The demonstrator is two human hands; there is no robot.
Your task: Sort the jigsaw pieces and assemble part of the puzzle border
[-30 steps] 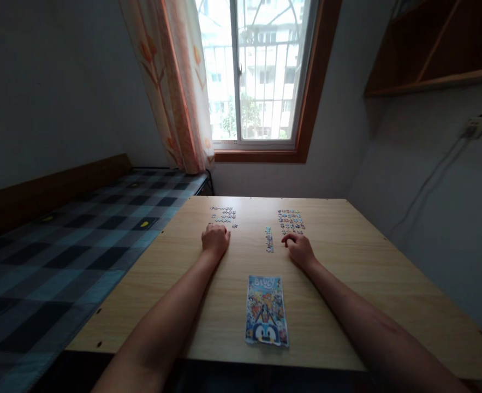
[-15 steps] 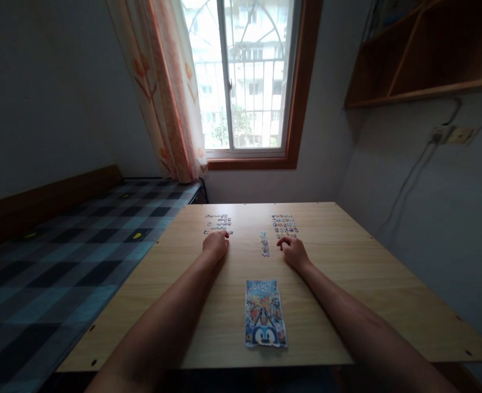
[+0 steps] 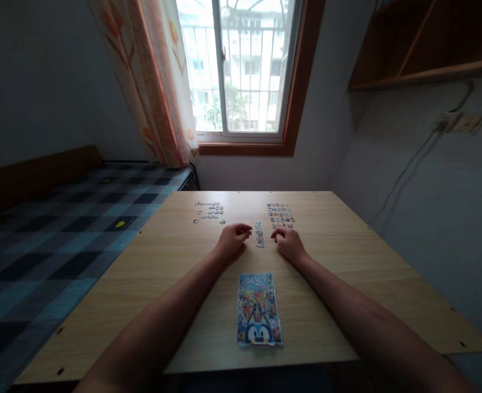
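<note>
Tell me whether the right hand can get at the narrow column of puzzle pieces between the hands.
Likely yes: the right hand sits just right of the narrow column, turned toward it, with only tabletop showing between them.

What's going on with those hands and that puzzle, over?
Left hand, apparently pinching a small piece. Right hand, loosely curled, no piece visible. Puzzle strip between them. Picture sheet nearer the viewer, clear of both hands.

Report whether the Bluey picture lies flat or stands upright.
Flat: the Bluey picture lies face up on the table, its printed front in full view.
</note>
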